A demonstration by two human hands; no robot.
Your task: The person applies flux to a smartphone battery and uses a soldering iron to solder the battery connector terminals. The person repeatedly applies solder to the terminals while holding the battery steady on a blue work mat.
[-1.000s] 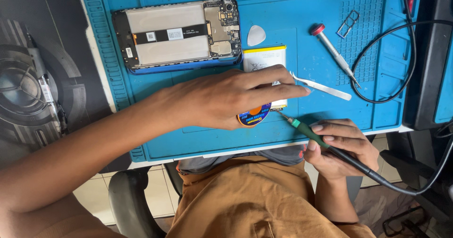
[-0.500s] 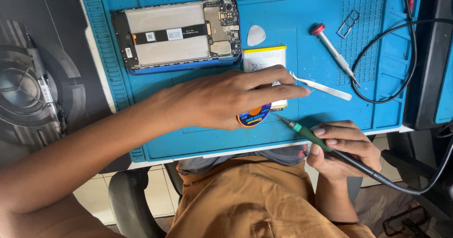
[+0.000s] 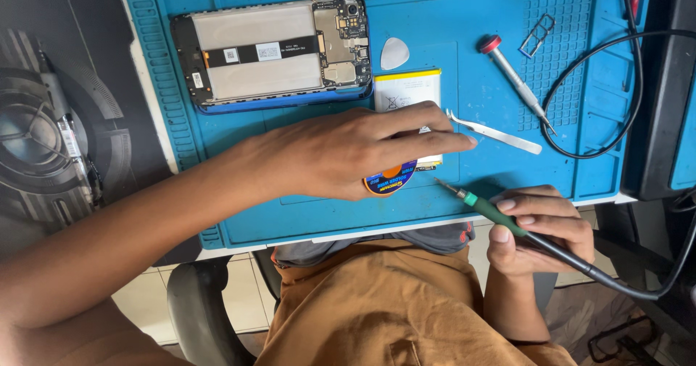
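Observation:
My left hand [image 3: 341, 152] reaches in from the left and lies flat, palm down, fingers stretched out. It covers the lower part of a white battery [image 3: 407, 89] with a yellow top edge and most of a small round blue-and-orange tin [image 3: 388, 183]. My right hand [image 3: 547, 228], at the mat's near edge, grips a green-handled soldering iron [image 3: 482, 208]. The iron's tip points up-left, just right of the tin and clear of it. An opened phone [image 3: 268, 50] with its board bare lies at the back left of the blue work mat [image 3: 580, 170].
White tweezers [image 3: 500, 135] lie just beyond my left fingertips. A red-capped screwdriver [image 3: 515, 83], a grey pick [image 3: 394, 52] and a small metal tray [image 3: 538, 34] lie farther back. A black cable [image 3: 545, 116] loops at the right. A dark round device [image 3: 29, 141] sits left of the mat.
The soldering iron's tip has shifted very slightly beside the tin. My left hand stays in the same place on the battery.

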